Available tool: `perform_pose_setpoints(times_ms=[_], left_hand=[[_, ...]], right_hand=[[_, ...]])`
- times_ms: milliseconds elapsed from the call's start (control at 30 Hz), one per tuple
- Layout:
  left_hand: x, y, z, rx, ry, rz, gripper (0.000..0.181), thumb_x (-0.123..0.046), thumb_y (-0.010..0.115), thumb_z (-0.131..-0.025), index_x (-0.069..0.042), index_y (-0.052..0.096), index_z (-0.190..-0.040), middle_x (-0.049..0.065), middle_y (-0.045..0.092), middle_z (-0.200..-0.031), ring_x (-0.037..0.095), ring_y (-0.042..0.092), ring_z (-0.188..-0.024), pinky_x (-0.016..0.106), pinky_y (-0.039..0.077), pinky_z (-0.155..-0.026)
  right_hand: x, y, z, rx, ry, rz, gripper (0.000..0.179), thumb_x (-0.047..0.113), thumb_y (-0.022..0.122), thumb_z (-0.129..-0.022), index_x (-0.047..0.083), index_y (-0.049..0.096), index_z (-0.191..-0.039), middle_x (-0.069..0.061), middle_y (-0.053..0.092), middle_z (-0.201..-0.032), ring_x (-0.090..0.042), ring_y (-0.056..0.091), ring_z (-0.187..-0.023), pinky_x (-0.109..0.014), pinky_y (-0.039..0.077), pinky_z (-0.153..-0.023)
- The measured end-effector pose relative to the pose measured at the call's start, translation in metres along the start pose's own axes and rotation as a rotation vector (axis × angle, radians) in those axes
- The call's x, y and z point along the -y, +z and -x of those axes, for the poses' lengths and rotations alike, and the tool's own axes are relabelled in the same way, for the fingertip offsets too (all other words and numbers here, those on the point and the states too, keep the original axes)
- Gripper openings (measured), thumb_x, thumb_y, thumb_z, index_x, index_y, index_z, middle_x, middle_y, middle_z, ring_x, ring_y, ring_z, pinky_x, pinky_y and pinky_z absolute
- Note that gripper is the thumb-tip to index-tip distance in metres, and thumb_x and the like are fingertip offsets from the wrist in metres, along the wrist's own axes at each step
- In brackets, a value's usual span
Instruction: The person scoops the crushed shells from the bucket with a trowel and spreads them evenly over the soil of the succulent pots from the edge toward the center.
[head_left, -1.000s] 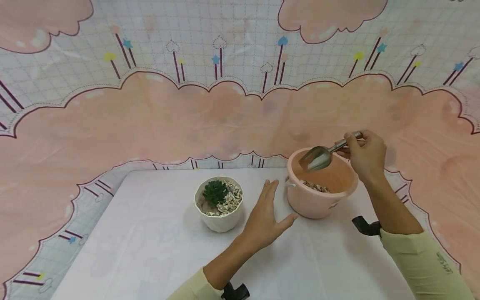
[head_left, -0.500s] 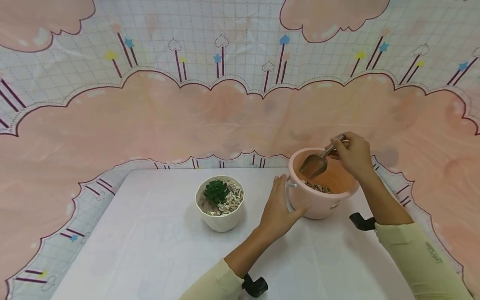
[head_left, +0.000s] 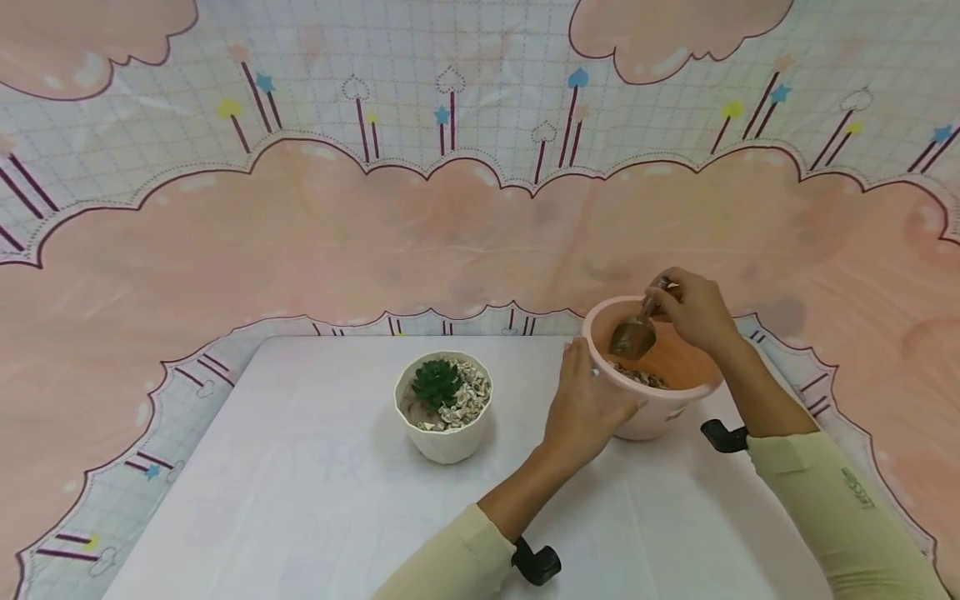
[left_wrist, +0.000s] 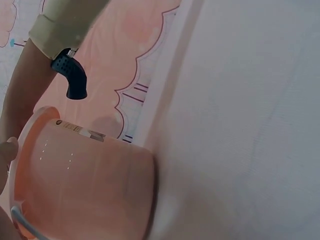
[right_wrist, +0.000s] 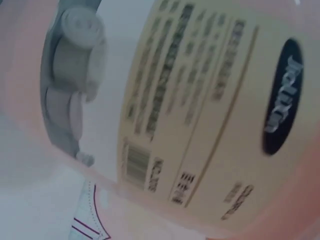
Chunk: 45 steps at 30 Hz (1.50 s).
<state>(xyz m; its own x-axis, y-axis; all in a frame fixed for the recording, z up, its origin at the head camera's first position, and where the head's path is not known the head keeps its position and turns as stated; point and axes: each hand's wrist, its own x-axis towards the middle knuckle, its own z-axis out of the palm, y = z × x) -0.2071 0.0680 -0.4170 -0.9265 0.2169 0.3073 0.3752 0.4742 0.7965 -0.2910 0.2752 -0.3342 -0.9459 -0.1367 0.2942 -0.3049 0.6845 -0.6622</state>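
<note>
My right hand [head_left: 693, 310] pinches the handle of a metal scoop [head_left: 633, 337], its blade tilted down inside a pink bucket [head_left: 648, 423]. Grey-brown chips, like small stones or shell pieces [head_left: 643, 377], lie at the bottom of the bucket below the blade. My left hand [head_left: 583, 415] rests against the bucket's near left side, fingers up by the rim and thumb spread over the front wall. The left wrist view shows the bucket [left_wrist: 100, 175] upright on the table, with part of its pale handle [left_wrist: 25, 225]. A printed label [right_wrist: 200, 110] fills the right wrist view.
Left of the bucket stands a white faceted pot [head_left: 444, 446] with a green succulent [head_left: 437, 383] and pale chips [head_left: 465, 398]. Both stand on a white-covered table [head_left: 315, 500]. A pink cloud-patterned cloth [head_left: 420, 242] hangs behind. Black camera mounts [head_left: 538, 562] sit at both wrists.
My left hand has moved right and come against the bucket. My right hand has moved left, lowering the scoop and tilting its blade steeply down inside the bucket.
</note>
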Motion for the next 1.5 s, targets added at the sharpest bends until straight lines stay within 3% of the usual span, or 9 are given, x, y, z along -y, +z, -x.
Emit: perform_pose_setpoints(times_ms=[233,467,667,867,1167,1500], left_hand=[[-0.002,0.004,-0.005,-0.007,-0.032,-0.052,0.114,-0.041,0.088,-0.087,-0.001,0.017,-0.167,0.018,0.021,-0.172,0.033,0.021,-0.158,0.048,0.04,-0.116],[-0.003,0.006,-0.006,-0.028,-0.037,-0.109,0.114,-0.044,0.087,-0.088,0.001,0.017,-0.167,0.017,0.02,-0.172,0.034,0.022,-0.157,0.046,0.039,-0.116],[-0.006,0.007,-0.006,-0.016,-0.059,-0.115,0.115,-0.044,0.087,-0.087,0.0,0.017,-0.167,0.016,0.02,-0.173,0.031,0.022,-0.158,0.047,0.04,-0.116],[-0.007,0.007,-0.007,-0.022,-0.033,-0.138,0.114,-0.045,0.086,-0.088,0.001,0.018,-0.166,0.017,0.022,-0.172,0.032,0.022,-0.158,0.045,0.039,-0.116],[-0.008,0.007,-0.007,-0.03,-0.042,-0.137,0.114,-0.045,0.087,-0.087,0.001,0.019,-0.166,0.02,0.026,-0.17,0.032,0.024,-0.157,0.047,0.04,-0.115],[-0.008,0.007,-0.006,-0.026,-0.074,-0.143,0.115,-0.045,0.088,-0.086,-0.001,0.019,-0.167,0.015,0.024,-0.172,0.029,0.024,-0.158,0.045,0.039,-0.117]], right_hand=[[-0.01,0.003,-0.01,0.092,-0.052,0.047,0.019,0.014,0.057,-0.11,-0.004,0.063,-0.112,-0.021,0.073,-0.096,-0.04,0.075,-0.092,-0.041,0.063,-0.08],[-0.018,0.01,-0.02,0.205,-0.051,0.085,0.016,0.012,0.058,-0.11,-0.002,0.065,-0.107,-0.014,0.073,-0.09,-0.037,0.074,-0.089,-0.047,0.062,-0.081],[-0.018,0.012,-0.021,0.238,-0.063,0.097,0.016,0.012,0.059,-0.109,-0.002,0.065,-0.107,-0.014,0.074,-0.093,-0.036,0.074,-0.088,-0.048,0.062,-0.08],[-0.022,0.006,-0.027,0.281,-0.074,0.132,0.016,0.012,0.057,-0.11,-0.003,0.064,-0.111,-0.016,0.075,-0.096,-0.036,0.075,-0.087,-0.045,0.063,-0.079],[-0.027,-0.004,-0.026,0.296,-0.031,0.131,0.017,0.013,0.057,-0.11,-0.003,0.064,-0.108,-0.014,0.073,-0.089,-0.034,0.075,-0.085,-0.042,0.063,-0.077],[-0.025,-0.011,-0.025,0.352,0.034,0.124,0.021,0.014,0.056,-0.111,-0.006,0.062,-0.109,-0.013,0.073,-0.086,-0.033,0.076,-0.081,-0.041,0.063,-0.076]])
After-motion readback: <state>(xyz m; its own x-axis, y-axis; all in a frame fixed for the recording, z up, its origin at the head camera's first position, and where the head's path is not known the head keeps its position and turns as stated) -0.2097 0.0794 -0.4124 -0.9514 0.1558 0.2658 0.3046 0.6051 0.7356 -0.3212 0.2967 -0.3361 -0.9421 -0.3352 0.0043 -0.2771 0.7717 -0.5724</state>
